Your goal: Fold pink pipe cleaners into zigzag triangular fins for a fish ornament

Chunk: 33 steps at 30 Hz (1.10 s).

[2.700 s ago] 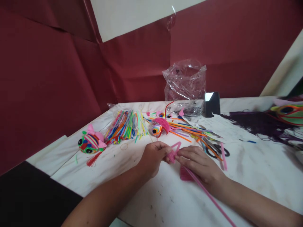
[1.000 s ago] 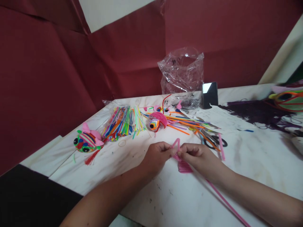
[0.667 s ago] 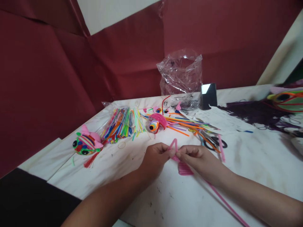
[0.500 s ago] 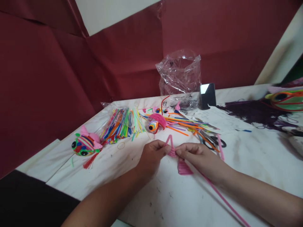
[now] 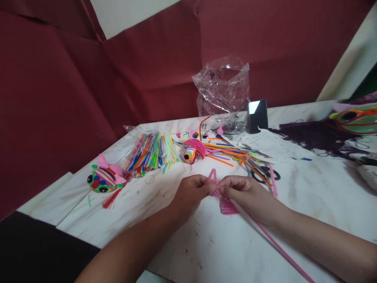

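Observation:
A pink pipe cleaner [image 5: 213, 175], bent to a point at its top and folded in rows lower down, is pinched between my two hands. My left hand [image 5: 194, 192] grips its left side with thumb and forefinger. From the other side, my right hand [image 5: 243, 192] pinches it too, and a long pink tail [image 5: 278, 247] trails from under that hand toward the lower right. Just below the fingertips lies a flat ribbed pink piece [image 5: 228, 206] on the table. Whether it joins the held part is hidden by my fingers.
Bundled coloured pipe cleaners [image 5: 150, 155] lie behind my left hand, near a decorated fish-like figure [image 5: 104, 177]. A pink figure with one eye [image 5: 194, 151], black-handled scissors [image 5: 265, 173], white paper [image 5: 265, 145], a phone [image 5: 257, 118] and a clear plastic bag [image 5: 222, 90] stand or lie farther back.
The view has shifted slightly. My left fingers have slid a little toward my right hand, closing in on the pink pipe cleaner. Both hands keep their pinch.

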Each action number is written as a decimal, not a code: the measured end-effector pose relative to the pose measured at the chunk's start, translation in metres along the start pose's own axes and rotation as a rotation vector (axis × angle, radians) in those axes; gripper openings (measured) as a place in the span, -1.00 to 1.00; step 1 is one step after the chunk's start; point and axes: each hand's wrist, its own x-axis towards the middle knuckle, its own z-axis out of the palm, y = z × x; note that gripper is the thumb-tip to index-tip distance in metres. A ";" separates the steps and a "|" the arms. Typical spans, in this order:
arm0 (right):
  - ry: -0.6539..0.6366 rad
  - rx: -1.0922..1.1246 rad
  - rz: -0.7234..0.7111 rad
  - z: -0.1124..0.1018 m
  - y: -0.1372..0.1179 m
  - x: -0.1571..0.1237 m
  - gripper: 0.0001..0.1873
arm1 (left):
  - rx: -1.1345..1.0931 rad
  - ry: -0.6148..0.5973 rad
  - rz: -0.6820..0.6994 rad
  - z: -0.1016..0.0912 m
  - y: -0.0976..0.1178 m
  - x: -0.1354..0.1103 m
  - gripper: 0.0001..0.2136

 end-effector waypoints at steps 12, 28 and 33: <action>-0.104 -0.521 -0.242 -0.016 -0.013 -0.001 -0.75 | -0.020 -0.098 0.042 -0.008 -0.002 0.004 -0.90; 0.129 -0.708 -0.758 -0.001 -0.015 -0.021 -0.89 | 0.413 -0.052 0.580 -0.001 0.012 -0.015 -0.97; 0.113 -0.771 -0.856 0.004 -0.012 -0.023 -0.90 | 0.559 -0.055 0.668 -0.001 0.015 -0.018 -0.96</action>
